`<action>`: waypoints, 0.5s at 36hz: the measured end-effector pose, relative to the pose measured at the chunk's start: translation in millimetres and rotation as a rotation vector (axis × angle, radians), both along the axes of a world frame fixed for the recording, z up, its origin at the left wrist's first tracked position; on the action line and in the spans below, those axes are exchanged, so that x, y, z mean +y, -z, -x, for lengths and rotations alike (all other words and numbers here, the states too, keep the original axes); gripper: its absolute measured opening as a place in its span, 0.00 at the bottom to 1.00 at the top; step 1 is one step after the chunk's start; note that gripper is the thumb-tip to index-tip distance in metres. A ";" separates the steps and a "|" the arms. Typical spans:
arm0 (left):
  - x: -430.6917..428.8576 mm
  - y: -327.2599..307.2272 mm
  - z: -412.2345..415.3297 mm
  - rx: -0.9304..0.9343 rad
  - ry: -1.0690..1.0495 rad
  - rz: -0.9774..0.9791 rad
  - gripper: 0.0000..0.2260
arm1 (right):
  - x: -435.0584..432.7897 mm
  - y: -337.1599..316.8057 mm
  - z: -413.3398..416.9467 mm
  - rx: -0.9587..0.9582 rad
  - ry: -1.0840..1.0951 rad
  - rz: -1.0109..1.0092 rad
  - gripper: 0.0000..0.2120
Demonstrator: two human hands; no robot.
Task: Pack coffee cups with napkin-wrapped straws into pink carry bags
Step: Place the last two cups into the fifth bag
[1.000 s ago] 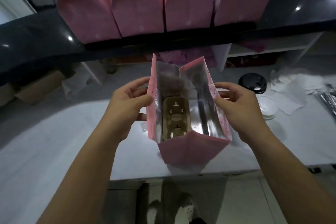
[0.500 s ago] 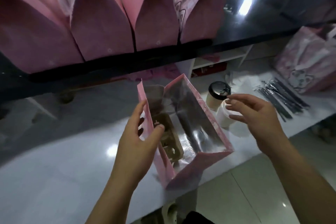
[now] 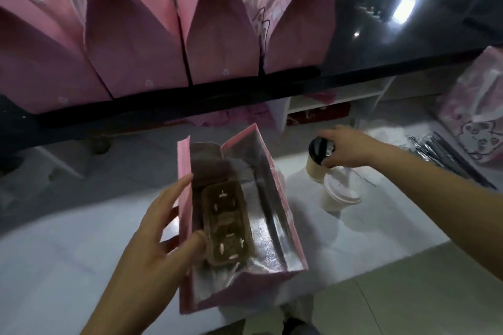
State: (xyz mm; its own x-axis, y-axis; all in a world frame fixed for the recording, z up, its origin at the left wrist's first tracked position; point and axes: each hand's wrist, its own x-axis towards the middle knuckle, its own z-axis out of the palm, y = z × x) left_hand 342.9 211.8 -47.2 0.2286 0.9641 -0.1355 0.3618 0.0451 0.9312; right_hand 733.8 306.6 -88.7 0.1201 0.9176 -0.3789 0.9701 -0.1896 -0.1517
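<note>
An open pink carry bag (image 3: 275, 196) with a silver foil lining stands on the white counter in front of me. A brown cardboard cup holder (image 3: 228, 226) lies at its bottom. My left hand (image 3: 163, 231) holds the bag's left wall, thumb inside and fingers outside. To the right stands a beige coffee cup with a black lid (image 3: 317, 156). My right hand (image 3: 345, 145) grips that lid from above. A second cup with a white lid (image 3: 339, 194) stands just in front of it.
Several closed pink bags (image 3: 136, 43) line the dark upper counter at the back. Wrapped straws (image 3: 446, 152) lie on the white counter (image 3: 68, 258) at the right, beside another pink printed bag (image 3: 473, 117). The counter's front edge runs just below the open bag.
My right hand has left the bag and reached right onto the black-lidded cup. My left hand stays on the bag's left wall. The view has swung to the right.
</note>
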 end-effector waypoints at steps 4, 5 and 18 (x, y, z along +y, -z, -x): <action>-4.2 0.2 -12.3 0.125 -0.101 0.021 0.30 | 22.9 11.0 -10.8 -0.019 -0.111 0.085 0.35; -5.5 -1.0 -16.1 0.164 -0.116 0.024 0.30 | 26.1 13.9 -12.4 -0.003 -0.130 0.096 0.34; -6.7 -13.8 -28.8 0.155 -0.247 0.059 0.26 | 12.7 -23.1 -16.3 0.106 -0.270 -0.227 0.39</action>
